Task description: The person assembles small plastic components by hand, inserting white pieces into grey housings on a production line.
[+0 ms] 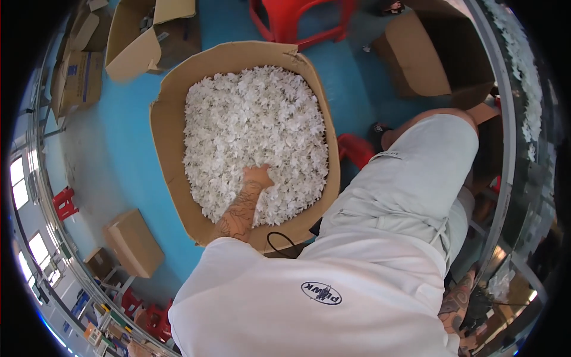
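Note:
My left hand [258, 177] reaches down into a large open cardboard box [168, 160]. The box holds a deep heap of small, white, spiky pieces [250, 113] that look like plastic parts or petals. The fingers are sunk among the pieces, so I cannot see whether they are spread or closed on any. My tattooed right forearm [457, 304] shows at the lower right, beside the bench, and the hand at its end is hidden.
A bench edge [502, 143] runs along my right, with white pieces [523, 77] on it. Open cardboard boxes stand at the far left [131, 62] and far right [410, 53]. A red stool [297, 24] is beyond the box. A closed carton [135, 243] lies to the left on the blue floor.

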A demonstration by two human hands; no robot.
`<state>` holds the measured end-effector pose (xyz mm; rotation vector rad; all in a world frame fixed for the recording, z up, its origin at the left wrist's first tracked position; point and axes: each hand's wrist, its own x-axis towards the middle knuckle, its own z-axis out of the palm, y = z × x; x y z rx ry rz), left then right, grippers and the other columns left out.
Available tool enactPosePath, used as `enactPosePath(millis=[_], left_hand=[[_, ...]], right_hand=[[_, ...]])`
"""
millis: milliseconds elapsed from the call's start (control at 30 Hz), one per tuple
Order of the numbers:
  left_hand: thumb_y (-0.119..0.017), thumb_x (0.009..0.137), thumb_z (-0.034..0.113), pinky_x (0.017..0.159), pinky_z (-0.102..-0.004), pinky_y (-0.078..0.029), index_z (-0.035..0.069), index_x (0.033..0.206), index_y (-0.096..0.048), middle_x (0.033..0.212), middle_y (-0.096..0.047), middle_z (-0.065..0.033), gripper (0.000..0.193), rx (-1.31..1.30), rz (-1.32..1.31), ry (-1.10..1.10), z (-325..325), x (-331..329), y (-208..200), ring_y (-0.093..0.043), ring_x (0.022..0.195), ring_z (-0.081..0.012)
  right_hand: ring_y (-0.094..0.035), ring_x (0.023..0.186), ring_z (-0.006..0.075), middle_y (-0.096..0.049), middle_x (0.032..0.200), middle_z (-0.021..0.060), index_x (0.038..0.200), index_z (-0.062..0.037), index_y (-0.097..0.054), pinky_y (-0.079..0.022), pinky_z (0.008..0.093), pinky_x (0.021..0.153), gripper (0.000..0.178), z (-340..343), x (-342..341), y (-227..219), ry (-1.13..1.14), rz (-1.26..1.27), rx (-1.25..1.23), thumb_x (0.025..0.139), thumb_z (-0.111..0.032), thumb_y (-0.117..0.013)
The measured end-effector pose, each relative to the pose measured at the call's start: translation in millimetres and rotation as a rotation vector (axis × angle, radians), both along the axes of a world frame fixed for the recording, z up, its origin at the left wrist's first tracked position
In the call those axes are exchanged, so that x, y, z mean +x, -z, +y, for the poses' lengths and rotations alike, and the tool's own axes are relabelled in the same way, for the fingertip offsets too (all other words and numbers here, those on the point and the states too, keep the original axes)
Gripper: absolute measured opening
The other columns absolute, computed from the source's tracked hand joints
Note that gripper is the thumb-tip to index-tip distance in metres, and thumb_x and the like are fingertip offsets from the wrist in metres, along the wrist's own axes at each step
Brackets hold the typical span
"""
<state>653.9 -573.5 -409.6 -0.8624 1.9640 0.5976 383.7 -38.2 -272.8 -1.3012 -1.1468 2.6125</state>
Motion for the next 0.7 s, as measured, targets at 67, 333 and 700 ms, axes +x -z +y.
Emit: enactPosePath(millis=[67,333,700], left_hand=[[-0.076,0.067,0.052,0.101,-0.0484,-0.036,0.021,0.146,-0.041,0.13,-0.06,-0.0178,0.092,0.13,-0.087,0.217,-8.6,-16.4,-3.4,-0.055,0.123,-0.0334],[-0.083,0.056,0.061,0.112,-0.044,-0.036,0.001,0.143,-0.044,0.146,-0.046,-0.021,0.112,0.275,0.059,0.236,-45.0,35.8,78.6,-0.044,0.135,-0.0354],[-0.087,0.054,0.057,0.103,-0.0404,-0.045,-0.011,0.138,-0.043,0.133,-0.056,-0.0273,0.117,0.343,-0.052,0.229,-41.2,-7.1,79.3,-0.055,0.125,-0.0341]], right_hand=[[-0.048,0.126,0.0356,-0.056,0.138,0.0122,0.126,-0.009,-0.062,-0.037,0.0561,0.106,0.041,13.4,-6.9,-4.9,0.048,0.036,0.019,0.096,-0.035,-0.05],[-0.047,0.127,0.0363,-0.055,0.139,0.0124,0.126,-0.0092,-0.062,-0.036,0.0574,0.106,0.041,128.1,-23.3,-120.2,0.453,0.364,0.153,0.097,-0.034,-0.048],[-0.044,0.13,0.0401,-0.055,0.138,0.0127,0.128,-0.0085,-0.061,-0.032,0.0679,0.103,0.044,282.6,18.5,-135.8,0.865,0.694,0.049,0.097,-0.036,-0.045]])
